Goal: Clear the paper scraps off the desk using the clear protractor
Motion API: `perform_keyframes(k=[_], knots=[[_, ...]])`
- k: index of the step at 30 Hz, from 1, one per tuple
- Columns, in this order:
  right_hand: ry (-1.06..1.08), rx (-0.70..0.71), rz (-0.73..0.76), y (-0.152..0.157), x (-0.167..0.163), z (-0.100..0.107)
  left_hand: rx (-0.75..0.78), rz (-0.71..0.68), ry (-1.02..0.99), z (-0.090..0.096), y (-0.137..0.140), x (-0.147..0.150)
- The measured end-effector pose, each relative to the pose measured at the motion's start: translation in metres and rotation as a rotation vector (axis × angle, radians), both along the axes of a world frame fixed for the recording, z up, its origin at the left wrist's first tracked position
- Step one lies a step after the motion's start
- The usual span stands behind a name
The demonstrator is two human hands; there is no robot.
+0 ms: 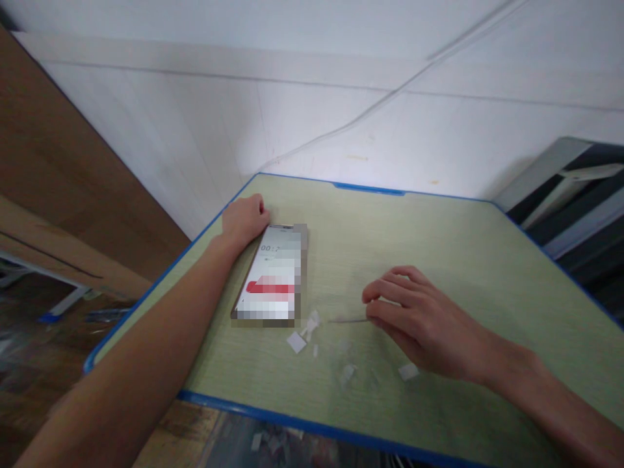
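My right hand (422,318) is over the middle right of the table, thumb and fingers pinched round one end of a thin, slender rod (347,320). Its other end points left toward the paper scraps; its exact kind is too fine to tell. My left hand (246,218) rests as a loose fist near the table's left edge, beside the top of a phone (273,273). Nothing shows in that fist. The phone lies face up with a timer and a red bar on its screen, partly blurred out. Small white pieces (296,342) lie between the phone and my right hand.
The pale green table (439,234) has a blue rim and stands against a white wall (312,123). Another white scrap (408,371) lies below my right hand. A brown wooden panel (73,149) rises at left; a dark framed object (580,208) leans at right.
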State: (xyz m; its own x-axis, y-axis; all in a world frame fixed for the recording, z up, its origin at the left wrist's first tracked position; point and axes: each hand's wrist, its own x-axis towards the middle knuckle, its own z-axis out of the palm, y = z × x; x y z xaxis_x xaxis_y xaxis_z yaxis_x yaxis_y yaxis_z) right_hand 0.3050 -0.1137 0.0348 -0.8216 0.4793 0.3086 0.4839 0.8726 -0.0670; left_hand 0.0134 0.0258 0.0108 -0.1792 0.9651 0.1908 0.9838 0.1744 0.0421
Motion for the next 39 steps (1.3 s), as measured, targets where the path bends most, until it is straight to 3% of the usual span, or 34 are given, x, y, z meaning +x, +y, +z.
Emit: perform_keyframes(k=[3, 9, 13, 16, 20, 24, 30, 39], knots=[[0.057, -0.031, 0.052, -0.002, 0.002, 0.005, 0.003, 0.006, -0.005, 0.000, 0.000, 0.000], [0.059, 0.089, -0.083, 0.008, 0.007, -0.002, 0.023, -0.005, -0.009, -0.002, 0.001, -0.001], [-0.040, 0.053, 0.042, -0.001, 0.004, 0.002, 0.018, -0.002, -0.021, -0.003, 0.001, -0.002], [0.007, -0.074, -0.003, -0.015, 0.003, 0.011, 0.019, -0.003, -0.029, -0.003, 0.001, -0.002], [0.092, -0.445, -0.275, -0.025, 0.003, 0.014, 0.019, -0.006, -0.030, -0.002, 0.001, -0.001], [0.036, -0.727, -0.426, -0.027, -0.003, 0.005, 0.016, -0.007, -0.015, -0.002, 0.001, -0.001], [-0.032, -0.765, -0.491, -0.032, -0.013, -0.003, 0.013, -0.004, -0.016, -0.001, 0.000, -0.001], [-0.037, -0.842, -0.312, -0.045, -0.018, 0.001, 0.014, -0.005, -0.020, -0.002, 0.002, -0.002]])
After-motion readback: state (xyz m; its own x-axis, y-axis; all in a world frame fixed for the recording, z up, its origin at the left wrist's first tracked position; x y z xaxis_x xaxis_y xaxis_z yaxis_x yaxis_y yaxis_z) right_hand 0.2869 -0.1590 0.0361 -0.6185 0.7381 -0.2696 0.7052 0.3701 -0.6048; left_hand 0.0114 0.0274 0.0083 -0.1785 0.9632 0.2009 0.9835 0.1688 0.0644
